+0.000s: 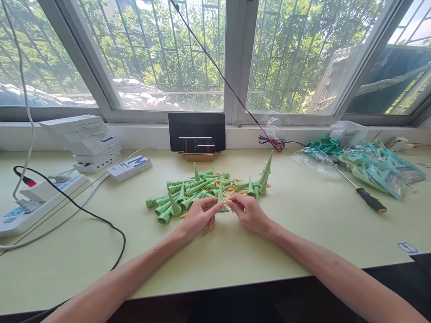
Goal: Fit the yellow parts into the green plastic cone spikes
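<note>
At the middle of the table, my left hand (203, 213) is closed on an upright green cone (220, 194), thumb and fingers at its lower part. My right hand (248, 212) is pinched just to the right of that cone, its fingertips at a small yellowish piece (226, 203). Behind and left of my hands lies a pile of green cones (188, 193), some on their sides and some upright. Small yellow pieces (232, 184) are scattered among them. Several more cones (264, 179) stand close together beyond my right hand, one rising above the others.
A phone (199, 146) leans on a dark tablet (196, 123) at the window. White boxes (90, 141), a power strip (43, 204) and cables are left. A screwdriver (370, 199) and plastic-wrapped green items (373, 166) lie right. The table's front edge (218, 287) is near.
</note>
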A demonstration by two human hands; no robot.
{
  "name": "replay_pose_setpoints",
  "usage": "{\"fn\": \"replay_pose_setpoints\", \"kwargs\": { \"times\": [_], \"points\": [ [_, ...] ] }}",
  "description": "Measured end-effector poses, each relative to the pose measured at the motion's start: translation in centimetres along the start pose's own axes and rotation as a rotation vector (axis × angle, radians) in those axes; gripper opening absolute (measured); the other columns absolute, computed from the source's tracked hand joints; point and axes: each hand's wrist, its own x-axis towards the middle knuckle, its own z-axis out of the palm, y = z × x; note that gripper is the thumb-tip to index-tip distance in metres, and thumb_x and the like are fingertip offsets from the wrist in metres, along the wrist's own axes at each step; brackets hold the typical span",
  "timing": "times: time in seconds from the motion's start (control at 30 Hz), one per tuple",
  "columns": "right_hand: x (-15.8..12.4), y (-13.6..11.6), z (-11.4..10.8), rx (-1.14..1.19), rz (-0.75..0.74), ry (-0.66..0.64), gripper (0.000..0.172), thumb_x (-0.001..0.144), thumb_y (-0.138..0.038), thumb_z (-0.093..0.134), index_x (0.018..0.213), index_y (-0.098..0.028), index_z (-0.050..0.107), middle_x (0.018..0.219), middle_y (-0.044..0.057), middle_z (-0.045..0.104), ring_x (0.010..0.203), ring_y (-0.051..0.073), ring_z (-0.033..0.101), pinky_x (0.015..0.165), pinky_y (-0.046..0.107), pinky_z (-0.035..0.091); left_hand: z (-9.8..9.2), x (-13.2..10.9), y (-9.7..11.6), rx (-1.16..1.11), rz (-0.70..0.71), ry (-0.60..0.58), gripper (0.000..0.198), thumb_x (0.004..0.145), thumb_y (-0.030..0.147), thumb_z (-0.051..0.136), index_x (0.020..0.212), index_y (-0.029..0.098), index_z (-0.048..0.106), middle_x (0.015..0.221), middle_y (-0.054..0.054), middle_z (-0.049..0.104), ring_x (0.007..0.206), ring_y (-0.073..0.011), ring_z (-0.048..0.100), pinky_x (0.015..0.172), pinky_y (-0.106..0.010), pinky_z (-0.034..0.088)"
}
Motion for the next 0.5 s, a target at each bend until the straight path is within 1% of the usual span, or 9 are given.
{"fn": "replay_pose_setpoints", "kwargs": {
  "times": [0.13, 0.3, 0.37, 0.43, 0.5],
  "points": [
    [-0.06, 0.19, -0.02, -0.029, -0.037, 0.007, 0.023, 0.097, -0.028, 0.045, 0.079, -0.017, 0.054, 0.066, -0.001, 0.05, 0.058, 0.012, 0.041, 0.057, 0.024, 0.033, -0.02, 0.01, -0.12, 0.019, 0.026, -0.015, 0.026, 0.087, 0.04, 0.062, 0.081, 0.015, 0.061, 0.051, 0.006, 0.047, 0.04, -0.0069, 0.042, 0.038, -0.017, 0.032],
    [-0.24, 0.21, 0.0, -0.028, -0.068, 0.025, 0.024, 0.096, -0.025, 0.045, 0.074, -0.018, 0.05, 0.064, -0.002, 0.046, 0.058, 0.012, 0.038, 0.057, 0.024, 0.031, -0.02, -0.04, -0.29, 0.06, 0.075, -0.045, 0.025, 0.087, 0.038, 0.061, 0.08, 0.015, 0.064, 0.048, 0.006, 0.043, 0.039, -0.0063, 0.038, 0.038, -0.017, 0.031],
    [-0.28, 0.15, 0.01, -0.031, -0.071, 0.033, 0.025, 0.096, -0.024, 0.045, 0.071, -0.018, 0.048, 0.063, -0.002, 0.044, 0.058, 0.012, 0.037, 0.057, 0.025, 0.03, 0.03, -0.09, -0.34, 0.083, 0.095, -0.047, 0.027, 0.089, 0.04, 0.059, 0.086, 0.014, 0.067, 0.05, 0.006, 0.044, 0.04, -0.0062, 0.037, 0.039, -0.018, 0.031],
    [-0.3, 0.09, 0.02, -0.027, -0.064, 0.032, 0.026, 0.095, -0.023, 0.046, 0.069, -0.019, 0.047, 0.062, -0.003, 0.042, 0.057, 0.012, 0.035, 0.056, 0.025, 0.029, 0.09, -0.13, -0.45, 0.104, 0.106, -0.042, 0.031, 0.089, 0.041, 0.058, 0.098, 0.015, 0.07, 0.052, 0.005, 0.047, 0.04, -0.0062, 0.036, 0.039, -0.019, 0.032],
    [-0.32, 0.04, 0.01, -0.013, -0.045, 0.027, 0.027, 0.094, -0.023, 0.046, 0.067, -0.019, 0.045, 0.06, -0.003, 0.041, 0.057, 0.012, 0.035, 0.056, 0.025, 0.028, 0.14, -0.14, -0.67, 0.121, 0.11, -0.019, 0.035, 0.088, 0.042, 0.059, 0.109, 0.016, 0.07, 0.052, 0.005, 0.045, 0.04, -0.0065, 0.034, 0.039, -0.019, 0.031]
  ]
}}
